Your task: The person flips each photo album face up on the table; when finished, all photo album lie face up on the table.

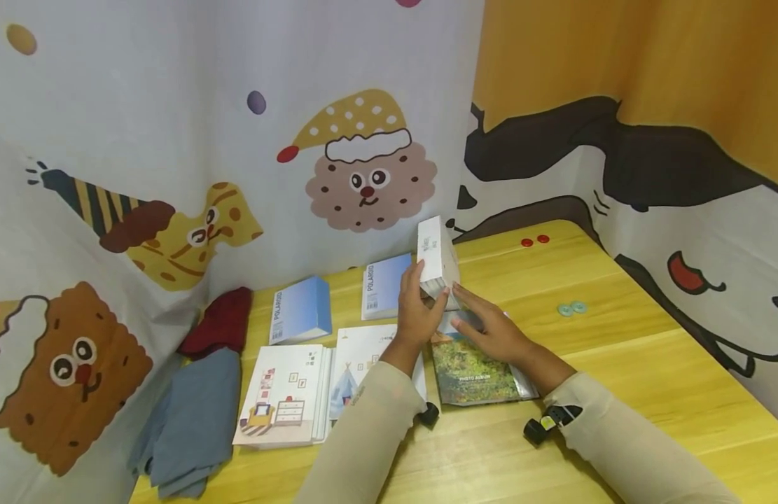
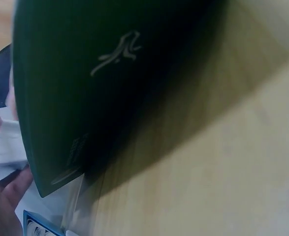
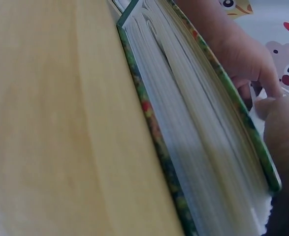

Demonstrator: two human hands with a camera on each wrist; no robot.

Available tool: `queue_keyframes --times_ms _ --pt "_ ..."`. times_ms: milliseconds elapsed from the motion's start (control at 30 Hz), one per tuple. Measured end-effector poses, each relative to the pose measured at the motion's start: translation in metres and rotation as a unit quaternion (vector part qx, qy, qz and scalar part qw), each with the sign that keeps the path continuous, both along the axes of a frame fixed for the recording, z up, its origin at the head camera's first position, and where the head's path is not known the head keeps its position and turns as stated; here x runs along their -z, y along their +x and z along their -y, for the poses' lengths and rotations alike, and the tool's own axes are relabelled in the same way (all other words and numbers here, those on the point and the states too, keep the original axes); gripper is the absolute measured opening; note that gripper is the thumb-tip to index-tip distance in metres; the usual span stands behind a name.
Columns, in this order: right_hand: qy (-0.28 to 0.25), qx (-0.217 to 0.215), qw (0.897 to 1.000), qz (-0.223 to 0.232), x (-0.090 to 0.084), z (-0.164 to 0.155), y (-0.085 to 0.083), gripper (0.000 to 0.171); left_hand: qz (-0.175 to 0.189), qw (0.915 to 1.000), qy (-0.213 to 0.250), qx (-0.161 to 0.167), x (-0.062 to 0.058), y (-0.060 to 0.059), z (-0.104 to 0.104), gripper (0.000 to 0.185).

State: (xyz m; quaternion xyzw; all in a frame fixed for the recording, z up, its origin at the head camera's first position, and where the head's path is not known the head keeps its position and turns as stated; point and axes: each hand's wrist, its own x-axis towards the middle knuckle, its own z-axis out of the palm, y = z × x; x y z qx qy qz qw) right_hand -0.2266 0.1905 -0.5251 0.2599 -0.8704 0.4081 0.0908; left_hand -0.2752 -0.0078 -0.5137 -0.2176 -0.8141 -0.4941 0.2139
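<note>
In the head view a thick white photo album (image 1: 431, 248) stands tilted above the table's far side. My left hand (image 1: 420, 308) grips its lower end, fingers along the left side and thumb at the bottom edge. Nearly straight fingers of my right hand (image 1: 496, 332) touch its lower right side. Below that hand lies a photo album (image 1: 473, 374) with a green landscape cover. A dark green cover (image 2: 85, 88) with a pale logo fills much of the left wrist view. Page edges of a green-covered album (image 3: 193, 108) cross the right wrist view, both hands beyond it.
Two blue-and-white POLAROID albums (image 1: 300, 308) (image 1: 379, 283) stand at the back. White illustrated albums (image 1: 281, 399) lie in front. Folded grey cloth (image 1: 193, 420) and dark red cloth (image 1: 221, 322) sit at the left edge. Red buttons (image 1: 535, 241) and green buttons (image 1: 571, 309) lie right.
</note>
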Motion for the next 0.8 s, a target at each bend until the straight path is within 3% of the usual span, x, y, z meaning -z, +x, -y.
queue_keyframes --times_ms 267,433,567,800 --pt "0.046 0.064 0.997 0.014 0.0042 -0.0009 -0.0029 0.068 0.121 0.9917 -0.032 -0.029 -0.0023 0.0000 -0.0015 0.081" --pt "0.044 0.098 0.994 0.014 0.0038 -0.0027 -0.0046 0.063 0.128 0.9887 -0.076 -0.014 -0.0008 -0.0027 -0.0020 0.078" --pt "0.044 0.121 0.992 0.018 0.0043 -0.0039 -0.0058 0.058 0.136 0.9851 -0.104 0.015 -0.0016 -0.0031 -0.0024 0.078" --pt "0.058 0.124 0.990 0.028 0.0061 -0.0041 -0.0066 0.054 0.179 0.9744 -0.125 0.055 -0.0018 -0.0001 -0.0019 0.078"
